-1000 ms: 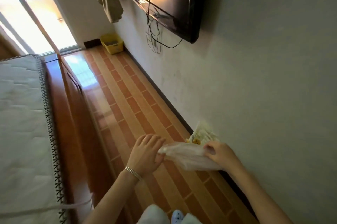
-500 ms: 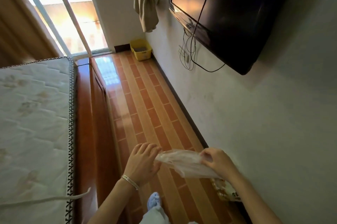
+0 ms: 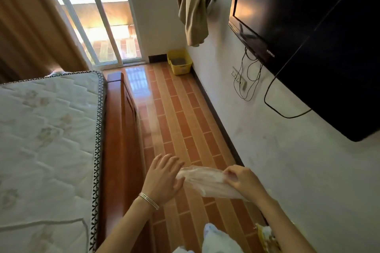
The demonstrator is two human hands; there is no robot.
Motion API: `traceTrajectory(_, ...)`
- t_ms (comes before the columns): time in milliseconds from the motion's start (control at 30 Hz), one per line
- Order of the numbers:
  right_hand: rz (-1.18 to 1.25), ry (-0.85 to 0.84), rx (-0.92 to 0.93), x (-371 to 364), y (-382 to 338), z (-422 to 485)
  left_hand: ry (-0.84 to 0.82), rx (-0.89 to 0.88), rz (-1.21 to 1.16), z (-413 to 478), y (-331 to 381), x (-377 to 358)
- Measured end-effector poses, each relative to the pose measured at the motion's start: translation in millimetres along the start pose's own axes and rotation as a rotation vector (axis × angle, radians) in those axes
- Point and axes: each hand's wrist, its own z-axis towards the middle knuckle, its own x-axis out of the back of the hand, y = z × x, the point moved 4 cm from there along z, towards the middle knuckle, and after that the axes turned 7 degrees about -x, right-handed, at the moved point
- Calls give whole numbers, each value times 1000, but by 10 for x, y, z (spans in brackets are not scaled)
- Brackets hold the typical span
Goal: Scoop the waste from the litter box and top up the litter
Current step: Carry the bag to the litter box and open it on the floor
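Observation:
A thin clear plastic bag (image 3: pixel 207 182) is stretched between both hands above the tiled floor. My left hand (image 3: pixel 164 178), a bracelet on its wrist, has its fingers spread and pinches the bag's left end. My right hand (image 3: pixel 241 179) is closed on the bag's right end. The yellow litter box (image 3: pixel 180 62) with grey litter inside stands far ahead on the floor, in the corner by the wall and the glass door. A yellow and white packet (image 3: pixel 265 234) lies on the floor by the wall, under my right forearm.
A mattress (image 3: pixel 47 129) on a wooden bed frame (image 3: pixel 121 129) fills the left. A black TV (image 3: pixel 308 36) with hanging cables is mounted on the right wall. A beige cloth (image 3: pixel 193 14) hangs above the litter box. A tiled aisle (image 3: pixel 174 121) runs between bed and wall.
The view has risen and moved forward along the aisle, so the litter box looks nearer. Both hands still hold the bag, and the left hand's fingers have spread. The packet has slid behind me.

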Motion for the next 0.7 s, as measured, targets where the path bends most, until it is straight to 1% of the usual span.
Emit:
traceTrajectory(200,0,-96,-7,-102,-117,768,-2,43,6,279,-546,-273)
traceTrajectory(333,3,-116,8,1,-226,1609,-40,99,18,852,-1116,-338)
traceTrajectory(467,-14,-96,64,318,-505,2554,-61,139,58,1585,-1721,-177)
traceTrajectory(600,-24,-40,146,685,-843,3390,-12,188,86,2258,-2211,34)
traceTrajectory(700,-18,-21,176,825,-1006,3834,16,220,74,2546,-2480,50)
